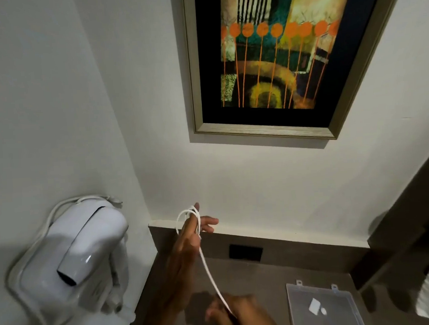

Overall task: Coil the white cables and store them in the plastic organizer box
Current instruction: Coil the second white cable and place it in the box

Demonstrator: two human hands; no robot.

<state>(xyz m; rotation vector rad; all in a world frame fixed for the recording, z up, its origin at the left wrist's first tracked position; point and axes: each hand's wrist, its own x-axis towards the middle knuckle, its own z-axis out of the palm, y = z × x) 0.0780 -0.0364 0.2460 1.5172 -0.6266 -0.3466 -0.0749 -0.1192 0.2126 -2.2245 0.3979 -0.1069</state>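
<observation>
We hold our left hand up above the brown surface, with the fingers stretched out and spread. The white cable goes round these fingers in a few loops, so the loops sit up near the tips. From the loops, one long piece of the cable runs down and to the right, pulled tight, into our right hand. The right hand is low in the view and blurry. Its fingers look curled in around the cable, pinching it, but we cannot tell how tight. The clear plastic organizer box lies flat on the surface, to the right of the right hand and apart from it. Its lid looks shut, and something small and white shows through the clear top. No cable that we can see is in the box. A white hair dryer hangs in its holder on the left wall. A framed painting with orange dots hangs on the wall in front of us, high above the hands. A black outlet sits at the back of the surface.
</observation>
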